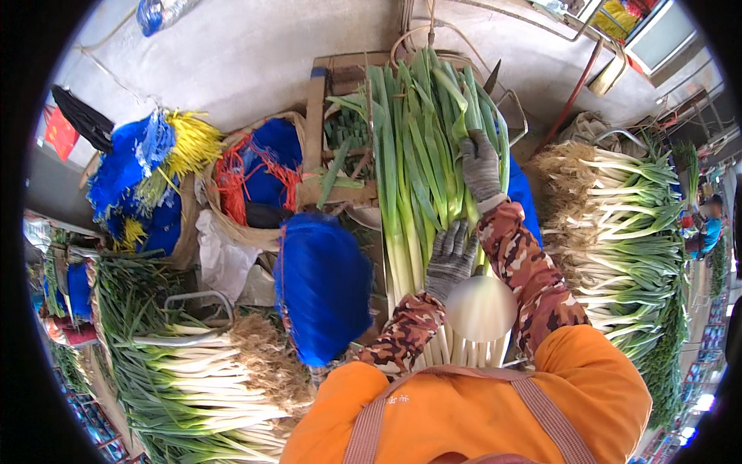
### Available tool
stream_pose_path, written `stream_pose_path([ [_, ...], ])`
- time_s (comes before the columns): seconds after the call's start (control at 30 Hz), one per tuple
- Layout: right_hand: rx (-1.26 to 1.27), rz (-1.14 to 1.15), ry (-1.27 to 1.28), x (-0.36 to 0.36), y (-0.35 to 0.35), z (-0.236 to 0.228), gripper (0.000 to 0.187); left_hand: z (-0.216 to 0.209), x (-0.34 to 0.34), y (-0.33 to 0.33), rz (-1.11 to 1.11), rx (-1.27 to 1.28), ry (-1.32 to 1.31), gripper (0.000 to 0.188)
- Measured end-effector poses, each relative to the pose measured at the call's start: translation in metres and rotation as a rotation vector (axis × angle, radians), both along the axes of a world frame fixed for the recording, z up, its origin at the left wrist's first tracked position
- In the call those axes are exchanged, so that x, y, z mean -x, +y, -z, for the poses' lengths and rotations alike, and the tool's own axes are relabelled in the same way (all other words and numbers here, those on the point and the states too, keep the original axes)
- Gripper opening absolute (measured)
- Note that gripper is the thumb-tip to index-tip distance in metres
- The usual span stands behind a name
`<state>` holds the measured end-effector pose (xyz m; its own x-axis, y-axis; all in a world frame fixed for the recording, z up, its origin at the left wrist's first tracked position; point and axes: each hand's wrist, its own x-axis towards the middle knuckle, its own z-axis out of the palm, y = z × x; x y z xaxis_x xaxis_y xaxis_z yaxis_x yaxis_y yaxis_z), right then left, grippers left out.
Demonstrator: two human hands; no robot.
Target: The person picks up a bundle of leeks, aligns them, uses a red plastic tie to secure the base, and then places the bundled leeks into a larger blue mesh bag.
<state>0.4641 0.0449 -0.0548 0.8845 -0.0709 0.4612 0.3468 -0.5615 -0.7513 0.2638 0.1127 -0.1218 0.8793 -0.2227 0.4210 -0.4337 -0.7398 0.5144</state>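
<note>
**Bundle (421, 147) lies leaf ends to the wall (270, 39), white stems toward the body**

The bundle of leeks sits straight in front of the person, its length running away from the chest, which probably keeps both ends within reach. The left hand (452, 259), gloved in grey, is laid on top of the bundle where green turns to white; its fingers are extended and clasp nothing, so it seems to steady the stems from above. The right hand (482, 170), in a matching glove, lies farther up along the bundle's right edge, over the leaves. Whether its fingers grip any is something I cannot tell; its place there suggests it holds the loose leaves in line.

On the bundle's right, a tall pile (634, 209) has its roots facing inward and its leaves outward. On the bundle's left, nearer the body, a second pile (209, 387) mirrors it, perhaps so that the root ends are the ones at hand. Between that pile and the bundle stands a blue sack (325, 286). Beyond the sack, left of the bundle, a basket (255, 238) contains orange strands (239, 174), likely gathered there to stay together; yellow strands (193, 143) lie farther left.
</note>
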Motion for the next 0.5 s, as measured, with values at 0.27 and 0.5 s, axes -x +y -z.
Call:
stream_pose_path([
  [0.27, -0.556, -0.300, 0.361, 0.089, 0.007, -0.025, 0.032, -0.008, 0.000, 0.006, 0.093, -0.284, 0.265, 0.078],
  [0.5, -0.056, -0.565, 0.555, 0.263, 0.031, -0.050, 0.029, -0.017, 0.002, 0.004, -0.056, -0.123, 0.063, 0.078],
])
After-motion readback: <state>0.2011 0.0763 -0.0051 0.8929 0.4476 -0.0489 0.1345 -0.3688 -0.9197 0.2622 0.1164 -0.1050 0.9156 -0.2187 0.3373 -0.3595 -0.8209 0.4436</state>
